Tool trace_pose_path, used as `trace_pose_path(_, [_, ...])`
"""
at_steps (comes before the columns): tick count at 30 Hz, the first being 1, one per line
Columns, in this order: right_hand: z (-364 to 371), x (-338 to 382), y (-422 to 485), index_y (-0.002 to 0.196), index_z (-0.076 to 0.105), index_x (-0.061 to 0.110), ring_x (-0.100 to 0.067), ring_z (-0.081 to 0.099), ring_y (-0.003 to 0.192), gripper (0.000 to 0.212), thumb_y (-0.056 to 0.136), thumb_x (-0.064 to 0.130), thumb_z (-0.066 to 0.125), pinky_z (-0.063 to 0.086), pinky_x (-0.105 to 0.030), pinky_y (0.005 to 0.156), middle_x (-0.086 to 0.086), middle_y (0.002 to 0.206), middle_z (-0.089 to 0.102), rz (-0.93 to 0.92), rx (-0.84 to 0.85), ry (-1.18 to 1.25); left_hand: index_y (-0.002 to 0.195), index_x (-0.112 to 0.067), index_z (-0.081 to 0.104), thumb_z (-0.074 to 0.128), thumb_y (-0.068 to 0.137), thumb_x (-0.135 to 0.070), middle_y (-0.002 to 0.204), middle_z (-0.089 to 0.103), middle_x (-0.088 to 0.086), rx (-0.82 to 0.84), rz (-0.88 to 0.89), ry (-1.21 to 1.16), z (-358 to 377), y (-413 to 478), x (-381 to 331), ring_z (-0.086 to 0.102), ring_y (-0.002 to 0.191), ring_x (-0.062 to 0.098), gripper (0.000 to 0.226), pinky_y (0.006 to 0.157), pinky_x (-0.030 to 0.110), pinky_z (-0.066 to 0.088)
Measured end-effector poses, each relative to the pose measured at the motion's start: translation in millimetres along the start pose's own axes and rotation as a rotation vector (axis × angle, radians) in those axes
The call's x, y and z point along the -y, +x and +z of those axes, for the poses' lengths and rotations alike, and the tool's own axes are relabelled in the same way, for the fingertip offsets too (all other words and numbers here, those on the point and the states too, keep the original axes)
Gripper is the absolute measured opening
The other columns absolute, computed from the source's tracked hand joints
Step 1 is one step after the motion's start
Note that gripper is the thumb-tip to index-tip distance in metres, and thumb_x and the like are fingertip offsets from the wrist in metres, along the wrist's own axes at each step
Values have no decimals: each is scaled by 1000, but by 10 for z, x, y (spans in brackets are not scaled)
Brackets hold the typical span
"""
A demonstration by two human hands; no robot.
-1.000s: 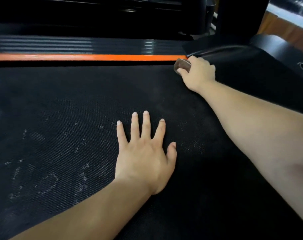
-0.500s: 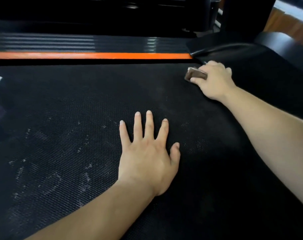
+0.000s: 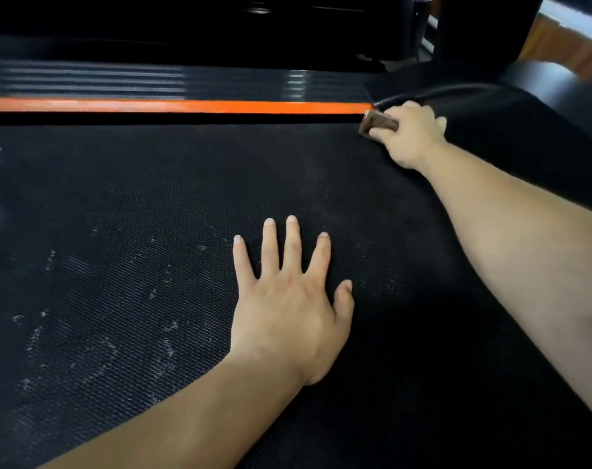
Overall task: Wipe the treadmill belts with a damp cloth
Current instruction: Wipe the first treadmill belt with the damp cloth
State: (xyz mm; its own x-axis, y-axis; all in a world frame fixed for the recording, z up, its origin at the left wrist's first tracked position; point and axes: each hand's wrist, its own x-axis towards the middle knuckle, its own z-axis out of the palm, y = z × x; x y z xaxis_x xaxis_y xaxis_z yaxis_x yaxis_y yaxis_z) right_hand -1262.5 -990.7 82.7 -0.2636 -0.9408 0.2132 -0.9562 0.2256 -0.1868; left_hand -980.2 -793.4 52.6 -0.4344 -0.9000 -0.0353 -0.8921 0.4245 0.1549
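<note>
Left grip (image 3: 288, 309): spread flat on the belt (image 3: 118, 231), holding nothing.
Right grip (image 3: 409, 137): my fingers curl round the cloth (image 3: 377, 125).
Cloth: brown, at the belt's far edge, beside the orange strip (image 3: 186, 106).

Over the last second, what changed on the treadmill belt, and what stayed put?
The right hand, gripping the brown cloth, drew back a little from the orange stripe, then pushed forward again to the stripe's end. Nothing was picked up or let go. The left hand stayed flat on the belt, fingers spread, and the pale dust marks to its left remain.
</note>
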Motion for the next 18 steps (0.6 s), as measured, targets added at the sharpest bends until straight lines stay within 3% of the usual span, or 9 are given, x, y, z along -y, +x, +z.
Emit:
trace_pose_path(5, [-258,-92,-733,95,65,31,-22,51,100,17,96,47,60,32,-44,93,4,101,57,-115,102,118,164,-31,-4,1,100,-64,172,-13,11,15,1,13,10,6,-1,-21,156,35,73,122,64,-10])
trace_pose_path(10, [-217,-169,-1029,108,69,32,-20,44,105,21,95,47,62,26,-40,89,5,108,58,-197,56,92,164,-31,-3,2,100,-64,173,-11,11,23,-9,17,-4,2,-7,-19,157,36,72,123,65,-9])
trace_pose_path(13, [-181,-132,-599,114,69,30,-33,45,117,27,96,49,60,28,-44,96,-5,116,57,-120,-6,-28,164,-31,-2,4,101,-63,172,-12,11,25,-7,10,1,8,-11,-20,157,35,71,122,65,-10])
trace_pose_path(18, [-106,-112,-384,118,67,31,-30,47,118,31,98,51,57,28,-43,99,-1,117,55,-3,-44,-22,164,-31,0,6,101,-63,173,-11,10,30,-11,-3,-5,15,-7,-20,157,35,71,122,64,-11])
